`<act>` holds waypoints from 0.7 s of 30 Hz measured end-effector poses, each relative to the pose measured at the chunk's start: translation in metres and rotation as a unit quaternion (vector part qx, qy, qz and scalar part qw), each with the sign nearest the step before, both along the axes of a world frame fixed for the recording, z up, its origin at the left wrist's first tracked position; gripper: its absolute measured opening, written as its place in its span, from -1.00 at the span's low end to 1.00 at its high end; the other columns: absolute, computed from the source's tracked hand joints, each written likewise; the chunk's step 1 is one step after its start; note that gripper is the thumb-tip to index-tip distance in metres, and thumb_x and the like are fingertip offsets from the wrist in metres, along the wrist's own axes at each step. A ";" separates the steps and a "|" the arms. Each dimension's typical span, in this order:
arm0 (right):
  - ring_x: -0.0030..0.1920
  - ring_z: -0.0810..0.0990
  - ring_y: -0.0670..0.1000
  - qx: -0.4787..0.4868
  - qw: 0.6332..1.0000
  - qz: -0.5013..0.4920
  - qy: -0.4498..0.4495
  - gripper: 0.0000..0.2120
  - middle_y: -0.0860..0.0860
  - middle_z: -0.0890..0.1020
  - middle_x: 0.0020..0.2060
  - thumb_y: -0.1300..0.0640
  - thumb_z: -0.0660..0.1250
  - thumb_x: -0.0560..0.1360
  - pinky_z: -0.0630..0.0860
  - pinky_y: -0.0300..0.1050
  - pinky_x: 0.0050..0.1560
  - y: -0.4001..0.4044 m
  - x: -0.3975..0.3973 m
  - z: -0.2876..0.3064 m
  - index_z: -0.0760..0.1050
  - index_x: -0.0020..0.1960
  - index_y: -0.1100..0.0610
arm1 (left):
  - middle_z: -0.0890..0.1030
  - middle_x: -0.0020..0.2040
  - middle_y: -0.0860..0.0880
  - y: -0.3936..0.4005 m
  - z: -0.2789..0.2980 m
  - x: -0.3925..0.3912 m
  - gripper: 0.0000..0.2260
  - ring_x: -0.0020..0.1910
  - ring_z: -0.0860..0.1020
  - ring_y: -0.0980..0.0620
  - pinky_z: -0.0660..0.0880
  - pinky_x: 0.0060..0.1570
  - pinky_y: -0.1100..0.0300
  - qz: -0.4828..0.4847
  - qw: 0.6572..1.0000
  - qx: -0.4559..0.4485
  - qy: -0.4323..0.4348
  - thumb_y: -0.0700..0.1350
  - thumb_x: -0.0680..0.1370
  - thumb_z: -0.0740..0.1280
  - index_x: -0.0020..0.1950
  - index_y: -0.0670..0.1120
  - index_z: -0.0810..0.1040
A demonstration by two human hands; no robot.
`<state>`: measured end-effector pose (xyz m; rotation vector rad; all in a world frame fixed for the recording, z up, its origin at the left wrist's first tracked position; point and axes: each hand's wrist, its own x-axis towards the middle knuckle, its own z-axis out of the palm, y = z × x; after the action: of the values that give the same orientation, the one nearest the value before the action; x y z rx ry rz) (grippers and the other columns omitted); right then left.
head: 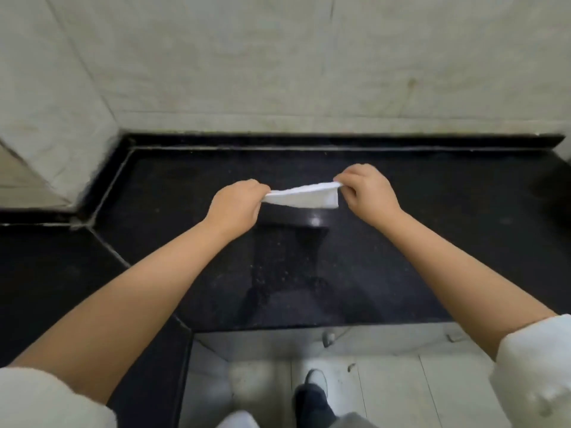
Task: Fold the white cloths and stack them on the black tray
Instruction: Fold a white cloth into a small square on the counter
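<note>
A small white cloth [304,196] hangs stretched between my two hands, a little above the black stone counter [401,242]. My left hand [236,206] pinches its left end. My right hand [366,193] pinches its upper right corner, and the cloth droops in a folded flap below that corner. No black tray and no other cloths can be made out in view.
The counter runs into a corner, with pale tiled walls [278,72] behind and at the left. A dark blurred object [553,183] sits at the far right edge. Below the counter's front edge lies a light tiled floor [401,381] with my shoe [315,393].
</note>
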<state>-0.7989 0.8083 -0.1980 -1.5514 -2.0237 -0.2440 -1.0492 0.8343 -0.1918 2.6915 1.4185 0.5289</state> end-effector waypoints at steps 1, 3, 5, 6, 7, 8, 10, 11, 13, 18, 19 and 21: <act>-0.26 0.61 0.27 -0.044 0.998 0.025 -0.024 -0.78 0.21 0.67 -0.23 0.28 0.22 0.34 0.60 0.07 -0.30 -0.011 0.010 -0.017 0.64 -0.19 0.27 | 0.58 0.06 -0.19 -0.006 -0.016 0.003 -0.77 0.07 0.53 -0.20 0.48 -0.02 -0.04 -0.010 0.998 -0.037 0.041 -0.26 0.56 0.17 0.14 -0.18 0.55; -0.16 0.62 0.26 -0.200 0.975 0.056 -0.072 -0.79 0.20 0.67 -0.18 0.26 0.22 0.37 0.59 0.10 -0.18 -0.033 0.024 -0.054 0.63 -0.18 0.26 | 0.56 0.18 -0.12 -0.020 -0.051 0.005 -0.73 0.17 0.51 -0.15 0.43 0.07 0.04 -0.030 0.984 -0.124 0.120 -0.23 0.58 0.14 0.21 -0.13 0.52; -0.05 0.59 0.22 -0.385 0.914 0.067 -0.108 -0.81 0.22 0.66 -0.11 0.23 0.24 0.46 0.52 0.05 -0.02 -0.046 0.033 -0.083 0.61 -0.11 0.28 | 0.57 0.20 -0.09 -0.030 -0.085 0.003 -0.74 0.18 0.51 -0.11 0.41 0.11 0.10 -0.055 0.955 -0.222 0.187 -0.23 0.58 0.15 0.20 -0.11 0.54; -0.04 0.59 0.19 -0.463 0.878 0.065 -0.104 -0.82 0.20 0.65 -0.11 0.22 0.26 0.48 0.49 0.00 0.01 -0.049 0.037 -0.093 0.60 -0.07 0.29 | 0.60 0.09 -0.10 -0.032 -0.098 0.001 -0.78 0.07 0.54 -0.09 0.42 0.03 0.12 -0.060 0.934 -0.280 0.212 -0.24 0.57 0.16 0.07 -0.11 0.58; -0.07 0.58 0.15 -0.531 0.840 0.058 -0.092 -0.82 0.16 0.63 -0.15 0.21 0.27 0.49 0.46 -0.05 -0.01 -0.048 0.041 -0.098 0.59 -0.04 0.29 | 0.59 -0.10 -0.10 -0.032 -0.106 0.001 -0.81 -0.11 0.53 -0.03 0.41 -0.11 0.15 -0.063 0.912 -0.336 0.225 -0.24 0.56 0.17 -0.15 -0.12 0.55; -0.12 0.56 0.08 -0.589 0.804 0.054 -0.070 -0.83 0.10 0.60 -0.19 0.21 0.27 0.49 0.45 -0.09 -0.06 -0.045 0.044 -0.101 0.58 -0.03 0.28 | 0.49 -0.29 -0.05 -0.030 -0.111 0.003 -0.74 -0.28 0.44 0.05 0.34 -0.26 0.21 -0.056 0.891 -0.389 0.227 -0.25 0.55 0.18 -0.34 -0.10 0.42; -0.15 0.51 -0.01 -0.683 0.729 0.048 -0.016 -0.83 -0.02 0.52 -0.23 0.24 0.27 0.51 0.48 -0.21 -0.13 -0.033 0.049 -0.102 0.56 0.04 0.27 | 0.32 -0.40 0.01 -0.024 -0.111 0.011 -0.65 -0.41 0.31 0.13 0.25 -0.36 0.28 -0.043 0.854 -0.470 0.219 -0.25 0.55 0.19 -0.43 -0.07 0.23; -0.11 0.51 -0.01 -0.720 0.692 0.040 0.001 -0.81 -0.04 0.51 -0.19 0.25 0.27 0.52 0.51 -0.23 -0.10 -0.026 0.051 -0.101 0.54 0.09 0.27 | 0.35 -0.38 0.02 -0.021 -0.109 0.016 -0.65 -0.41 0.36 0.16 0.30 -0.34 0.32 -0.035 0.831 -0.508 0.221 -0.24 0.56 0.18 -0.42 -0.07 0.25; 0.00 0.54 0.03 -0.771 0.636 0.022 0.010 -0.76 0.02 0.51 -0.04 0.27 0.25 0.53 0.56 -0.18 0.00 -0.016 0.056 -0.103 0.48 0.19 0.28 | 0.49 -0.23 0.00 -0.011 -0.108 0.025 -0.74 -0.29 0.53 0.16 0.44 -0.25 0.35 -0.025 0.783 -0.580 0.224 -0.24 0.60 0.15 -0.30 -0.10 0.39; -0.18 0.61 -0.05 -0.754 0.657 0.018 0.002 -0.78 0.16 0.57 0.07 0.30 0.13 0.56 0.54 -0.24 -0.18 0.008 0.064 -0.105 0.45 0.16 0.25 | 0.49 0.06 -0.09 0.018 -0.106 0.044 -0.79 -0.06 0.54 0.04 0.50 -0.14 0.31 0.014 0.771 -0.614 0.170 -0.25 0.62 0.10 0.18 -0.17 0.46; -0.22 0.60 -0.06 -0.715 0.699 0.015 0.008 -0.80 0.13 0.57 0.02 0.29 0.13 0.55 0.50 -0.26 -0.25 0.012 0.066 -0.106 0.47 0.11 0.25 | 0.47 0.07 -0.10 0.025 -0.108 0.046 -0.78 -0.10 0.52 0.05 0.50 -0.15 0.29 0.039 0.793 -0.594 0.127 -0.25 0.61 0.12 0.22 -0.19 0.44; -0.18 0.59 0.02 -0.626 0.779 0.001 0.023 -0.81 0.10 0.58 -0.05 0.28 0.18 0.52 0.45 -0.19 -0.23 0.020 0.070 -0.108 0.51 0.05 0.28 | 0.48 0.06 -0.16 0.039 -0.110 0.049 -0.81 -0.16 0.48 0.04 0.47 -0.20 0.26 0.075 0.840 -0.533 0.065 -0.23 0.60 0.15 0.17 -0.21 0.46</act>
<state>-0.7284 0.8287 -0.3062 -2.1612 -2.1884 1.4228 -1.0004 0.8732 -0.3022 1.7223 1.3495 -0.3858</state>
